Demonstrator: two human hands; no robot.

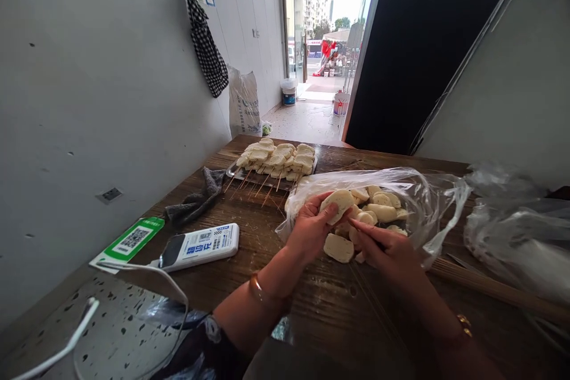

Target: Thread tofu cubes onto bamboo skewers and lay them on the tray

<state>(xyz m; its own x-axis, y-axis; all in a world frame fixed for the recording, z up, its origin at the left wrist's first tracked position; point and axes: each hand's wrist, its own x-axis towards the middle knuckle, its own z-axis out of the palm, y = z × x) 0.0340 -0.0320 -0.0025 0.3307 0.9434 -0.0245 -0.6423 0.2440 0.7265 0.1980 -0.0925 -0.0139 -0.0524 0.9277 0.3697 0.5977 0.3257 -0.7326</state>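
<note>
My left hand point(314, 222) grips a pale, oval slice of steamed bun point(339, 205), thumb on its face. My right hand point(383, 243) is closed in a pinch at the slice's lower edge, around what looks like a thin bamboo skewer, mostly hidden by the fingers. Below and behind both hands lies an open clear plastic bag point(427, 190) with several more bun slices point(382, 212) inside. One loose slice point(339, 248) rests near the bag's front edge. Farther back, a metal tray point(236, 173) carries piled bun slices on skewers point(278, 157), the sticks pointing toward me.
At the left of the wooden table point(262, 249) are a white payment device point(207, 246), a green QR card point(133, 240) and a dark grey cloth point(193, 199). To the right lie a bundle of skewers point(494, 291) and crumpled plastic bags point(516, 237). A white cable point(154, 270) crosses the front left.
</note>
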